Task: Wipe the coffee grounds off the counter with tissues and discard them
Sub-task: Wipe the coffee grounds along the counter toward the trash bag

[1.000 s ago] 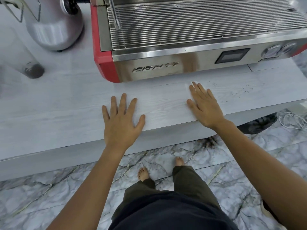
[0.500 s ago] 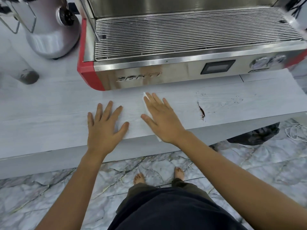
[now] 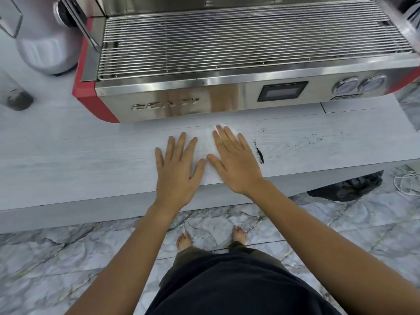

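A white tissue lies flat on the pale wood-grain counter, hard to tell from its surface. My right hand presses flat on the tissue with straight fingers. My left hand rests flat beside it, fingers spread, its thumb near the tissue's left part. A dark streak of coffee grounds sits just right of my right hand. Scattered specks of grounds lie further right.
A red and steel espresso machine stands at the back of the counter. A silver grinder and a clear container stand at the left. A black bag and white cables lie on the marble floor at right.
My right hand slid the tissue left along the counter, leaving a dark streak of grounds to its right. It now lies next to my left hand. The camera view shifted.
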